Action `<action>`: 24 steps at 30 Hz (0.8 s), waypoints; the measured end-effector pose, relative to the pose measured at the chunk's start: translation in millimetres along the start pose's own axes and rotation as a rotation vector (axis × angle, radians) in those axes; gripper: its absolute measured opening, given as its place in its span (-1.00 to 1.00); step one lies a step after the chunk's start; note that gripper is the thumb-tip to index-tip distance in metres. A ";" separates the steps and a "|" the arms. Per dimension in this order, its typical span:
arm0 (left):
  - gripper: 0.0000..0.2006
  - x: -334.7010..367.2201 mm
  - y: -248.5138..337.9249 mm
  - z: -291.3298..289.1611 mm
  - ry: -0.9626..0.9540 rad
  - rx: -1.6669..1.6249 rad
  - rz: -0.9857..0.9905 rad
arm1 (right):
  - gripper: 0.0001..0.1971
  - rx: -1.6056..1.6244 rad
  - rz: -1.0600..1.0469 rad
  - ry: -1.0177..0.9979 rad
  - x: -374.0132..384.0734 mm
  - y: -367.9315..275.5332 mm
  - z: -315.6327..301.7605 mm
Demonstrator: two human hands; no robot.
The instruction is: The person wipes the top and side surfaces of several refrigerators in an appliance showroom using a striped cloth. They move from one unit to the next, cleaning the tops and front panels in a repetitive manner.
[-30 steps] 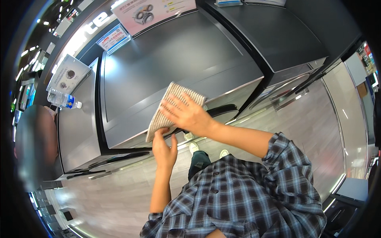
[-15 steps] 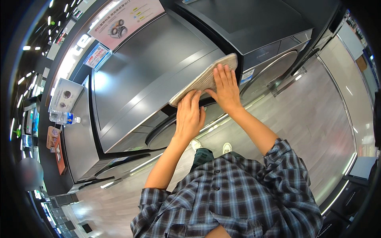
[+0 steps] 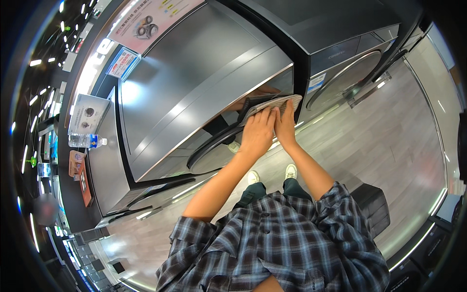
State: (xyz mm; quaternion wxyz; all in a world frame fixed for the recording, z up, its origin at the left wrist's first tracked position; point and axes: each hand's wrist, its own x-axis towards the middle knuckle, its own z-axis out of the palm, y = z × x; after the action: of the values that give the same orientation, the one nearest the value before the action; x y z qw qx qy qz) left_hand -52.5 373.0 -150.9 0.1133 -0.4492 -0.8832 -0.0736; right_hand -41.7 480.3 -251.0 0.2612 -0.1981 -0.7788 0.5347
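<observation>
A beige-grey ribbed cloth (image 3: 283, 101) lies against the glossy front panel of a dark grey washing machine (image 3: 194, 73), just below the right end of its top edge. My left hand (image 3: 259, 131) holds the cloth there, its fingers stretched over it and close together. Right beside it, my right hand (image 3: 286, 127) holds the cloth's right part, with the fingertips near its upper corner. The undersides of both hands and the thumbs are mostly hidden. Below and left of the cloth is the round door (image 3: 214, 151) of the machine. A dark reflection of the arms shows in the panel.
Another dark machine (image 3: 345, 51) stands to the right across a narrow gap, and a grey one (image 3: 109, 170) to the left. A water bottle (image 3: 86, 141) lies on its side by a white sign (image 3: 88, 114). Behind me at the right is a black padded stool (image 3: 372, 207).
Both hands have moved the cloth from the machine's top front edge down onto the front panel and slightly right. The hands are closer together, and the cloth looks more bunched.
</observation>
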 end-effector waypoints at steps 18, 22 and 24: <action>-0.41 -112.8 -56.3 40.3 -0.491 0.712 0.215 | -0.58 0.383 0.315 0.020 -126.5 141.8 175.3; -0.50 -150.8 -82.2 20.1 -0.456 0.613 0.216 | -0.58 0.282 0.305 -0.017 -161.9 95.6 203.5; -0.63 -170.8 -97.6 -3.8 -0.432 0.391 0.226 | -0.59 0.226 0.205 -0.105 -183.3 65.5 209.4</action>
State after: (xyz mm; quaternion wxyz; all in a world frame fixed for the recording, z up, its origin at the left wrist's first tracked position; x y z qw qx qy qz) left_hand -33.6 182.3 -195.4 0.0150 -0.5193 -0.8288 0.2079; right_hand -25.5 242.7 -409.2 0.1846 -0.2178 -0.7020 0.6525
